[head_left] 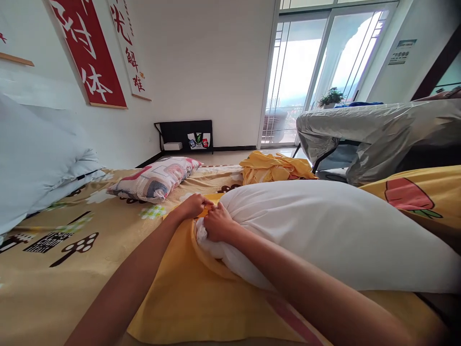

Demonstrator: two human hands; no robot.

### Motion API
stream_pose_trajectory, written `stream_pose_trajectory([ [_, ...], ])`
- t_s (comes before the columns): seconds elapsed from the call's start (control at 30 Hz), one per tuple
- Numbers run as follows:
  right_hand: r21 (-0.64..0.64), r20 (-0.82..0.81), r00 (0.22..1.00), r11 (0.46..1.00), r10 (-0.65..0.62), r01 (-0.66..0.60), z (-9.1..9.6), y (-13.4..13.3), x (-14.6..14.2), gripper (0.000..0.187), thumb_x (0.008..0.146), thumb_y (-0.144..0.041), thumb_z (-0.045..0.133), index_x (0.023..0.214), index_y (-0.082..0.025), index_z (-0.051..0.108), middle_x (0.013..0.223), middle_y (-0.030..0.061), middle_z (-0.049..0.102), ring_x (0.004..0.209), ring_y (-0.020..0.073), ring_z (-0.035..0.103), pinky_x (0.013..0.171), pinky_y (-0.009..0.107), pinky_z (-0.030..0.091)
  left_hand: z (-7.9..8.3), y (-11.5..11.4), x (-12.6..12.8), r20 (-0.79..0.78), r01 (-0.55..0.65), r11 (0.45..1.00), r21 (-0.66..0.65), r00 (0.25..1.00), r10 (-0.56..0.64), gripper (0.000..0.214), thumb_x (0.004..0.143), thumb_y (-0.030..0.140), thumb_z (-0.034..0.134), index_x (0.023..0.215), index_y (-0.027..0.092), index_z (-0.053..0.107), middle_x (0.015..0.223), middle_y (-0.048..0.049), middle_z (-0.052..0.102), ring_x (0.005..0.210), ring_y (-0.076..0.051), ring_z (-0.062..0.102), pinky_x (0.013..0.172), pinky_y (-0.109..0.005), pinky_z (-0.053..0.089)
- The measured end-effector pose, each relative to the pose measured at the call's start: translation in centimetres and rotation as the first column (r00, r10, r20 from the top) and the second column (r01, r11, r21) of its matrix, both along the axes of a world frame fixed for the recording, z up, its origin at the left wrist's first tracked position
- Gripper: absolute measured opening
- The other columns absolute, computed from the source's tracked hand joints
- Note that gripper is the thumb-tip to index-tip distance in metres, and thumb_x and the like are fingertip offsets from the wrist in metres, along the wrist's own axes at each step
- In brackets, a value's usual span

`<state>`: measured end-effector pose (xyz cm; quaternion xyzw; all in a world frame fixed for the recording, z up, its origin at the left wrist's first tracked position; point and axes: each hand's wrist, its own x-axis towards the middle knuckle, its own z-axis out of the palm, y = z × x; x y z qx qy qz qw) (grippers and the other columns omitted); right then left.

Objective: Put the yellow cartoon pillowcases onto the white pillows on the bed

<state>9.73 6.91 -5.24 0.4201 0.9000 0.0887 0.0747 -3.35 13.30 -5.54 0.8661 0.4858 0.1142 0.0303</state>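
Note:
A plump white pillow (306, 226) lies across the bed, its near-left end bunched at the mouth of a yellow pillowcase (180, 288). My right hand (218, 222) is closed on the gathered end of the pillow. Just beyond it, my left hand (194, 206) pinches the edge of the pillowcase, its fingertips nearly meeting the right hand. The pillowcase lies flat beneath both forearms and runs under the pillow. What the fingertips hold is partly hidden.
A patterned cushion (158, 178) rests on the tan printed bedsheet (97, 283). Crumpled yellow fabric (275, 168) lies beyond the pillow. White pillows (43, 154) are stacked at left. Yellow bedding with a carrot print (410, 197) is at right. A plastic-covered table (360, 125) stands behind.

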Motion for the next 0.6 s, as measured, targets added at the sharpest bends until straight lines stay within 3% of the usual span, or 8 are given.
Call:
stream_pose_trajectory([
  [0.13, 0.015, -0.042, 0.998, 0.998, 0.057, -0.056, -0.9, -0.9, -0.1, 0.035, 0.076, -0.027, 0.057, 0.104, -0.011, 0.070, 0.109, 0.0183, 0.067, 0.109, 0.0308, 0.055, 0.101, 0.044, 0.033, 0.5, -0.4, 2.4, 0.156, -0.068, 0.998, 0.002, 0.985, 0.067, 0.040, 0.078, 0.011, 0.041, 0.100, 0.013, 0.074, 0.096, -0.0062, 0.075, 0.089, -0.017, 0.068, 0.081, -0.024, 0.052],
  [0.27, 0.007, -0.107, 0.992, 0.997, 0.071, -0.071, -0.6, 0.9, 0.7, 0.044, 0.073, -0.024, 0.057, 0.116, -0.016, 0.065, 0.125, 0.0148, 0.062, 0.120, 0.0309, 0.048, 0.105, 0.045, 0.031, 0.9, -1.9, 4.1, 0.246, -0.102, 0.994, 0.033, 0.965, 0.091, 0.041, 0.078, 0.013, 0.044, 0.110, 0.014, 0.071, 0.092, -0.0057, 0.075, 0.085, -0.018, 0.068, 0.080, -0.026, 0.052],
  [0.4, -0.043, -0.132, 0.991, 0.999, 0.024, -0.029, -0.6, 3.1, 1.2, 0.047, 0.071, -0.026, 0.056, 0.116, -0.016, 0.063, 0.127, 0.0148, 0.059, 0.121, 0.0283, 0.049, 0.104, 0.045, 0.032, 1.3, -3.4, 2.8, 0.225, -0.116, 0.992, 0.056, 0.969, 0.101, 0.043, 0.075, 0.011, 0.047, 0.112, 0.015, 0.068, 0.097, -0.0068, 0.074, 0.088, -0.019, 0.067, 0.083, -0.028, 0.049],
  [0.5, -0.035, -0.175, 0.984, 0.999, -0.021, 0.015, -0.8, 3.6, 1.2, 0.058, 0.073, -0.027, 0.053, 0.128, -0.011, 0.052, 0.135, 0.0181, 0.052, 0.126, 0.0287, 0.045, 0.105, 0.049, 0.031, 1.2, -4.8, 0.9, 0.171, -0.094, 0.990, 0.105, 0.982, 0.075, 0.044, 0.071, 0.007, 0.046, 0.109, 0.016, 0.067, 0.080, -0.0031, 0.072, 0.074, -0.016, 0.064, 0.072, -0.025, 0.048],
  [0.6, -0.020, -0.204, 0.978, 0.999, -0.036, 0.033, -0.8, 2.7, 1.2, 0.061, 0.075, -0.028, 0.052, 0.133, -0.008, 0.047, 0.137, 0.0199, 0.050, 0.129, 0.0290, 0.042, 0.108, 0.051, 0.027, -0.1, -7.0, -0.5, 0.210, -0.130, 0.966, 0.223, 0.974, 0.083, 0.030, 0.074, 0.010, 0.045, 0.098, 0.017, 0.062, 0.069, -0.0004, 0.064, 0.063, -0.015, 0.059, 0.059, -0.024, 0.045],
])
